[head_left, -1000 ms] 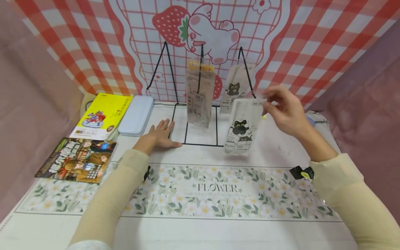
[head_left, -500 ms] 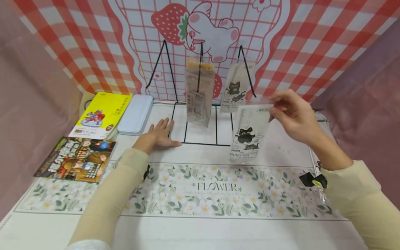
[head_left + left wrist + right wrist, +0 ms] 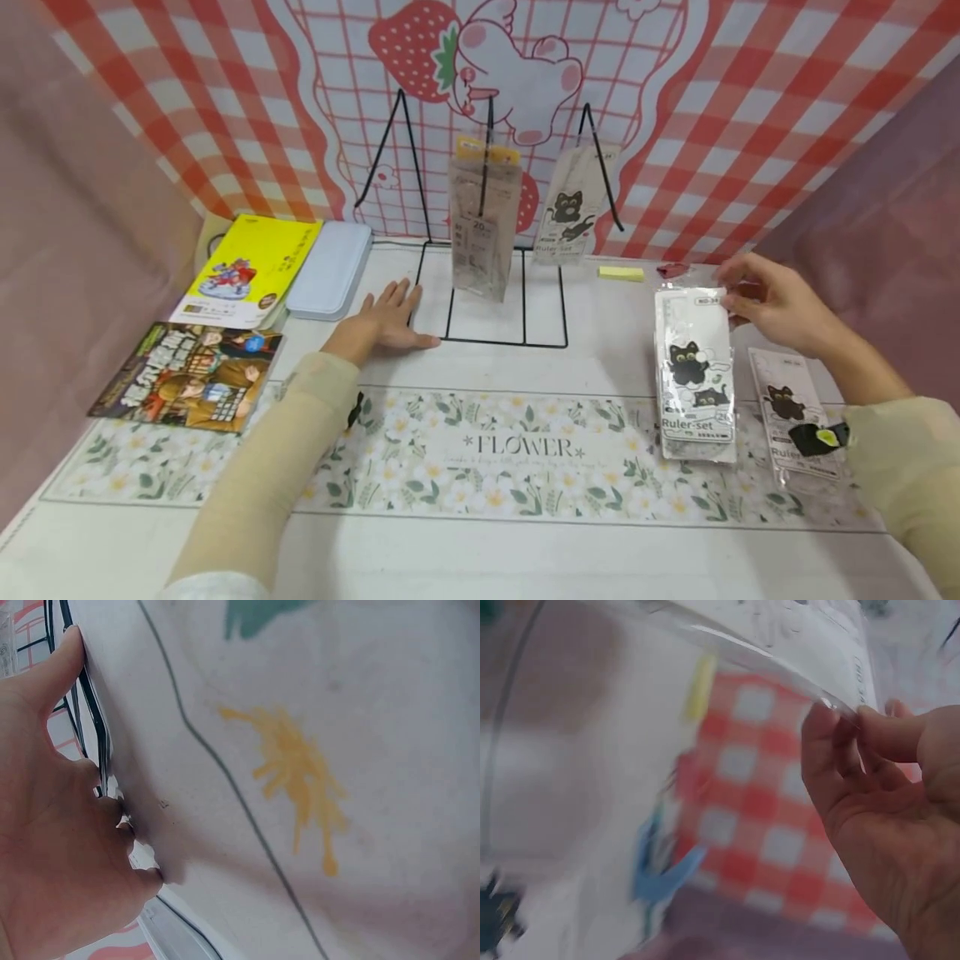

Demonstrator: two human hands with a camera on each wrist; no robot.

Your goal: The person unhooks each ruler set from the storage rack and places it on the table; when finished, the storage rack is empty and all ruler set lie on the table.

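Note:
My right hand (image 3: 783,304) pinches a clear packet marked "Ruler-set" (image 3: 693,375) at its upper right edge, between thumb and fingers. The packet, printed with black cats, hangs upright over the table's right side. In the right wrist view, fingertips (image 3: 825,724) grip its plastic edge. My left hand (image 3: 390,321) rests with straight fingers at the left side of a black wire rack (image 3: 564,308), the thumb at its front corner. A similar ruler set (image 3: 573,204) hangs on the rack's right hook. On the middle hook hangs a brownish packet with a yellow top (image 3: 483,229).
Another ruler set (image 3: 791,400) lies on the table at right, partly behind the right wrist's black strap. A yellow strip (image 3: 621,273) and a small red item (image 3: 672,270) lie near the back. At left are a yellow booklet (image 3: 255,258), a pale-blue case (image 3: 330,271) and a comic-style booklet (image 3: 195,375).
My right hand has carried the ruler set away from the rack's right hook, rightward and nearer to me. More of the ruler set lying at right has come into view. My left hand stays put.

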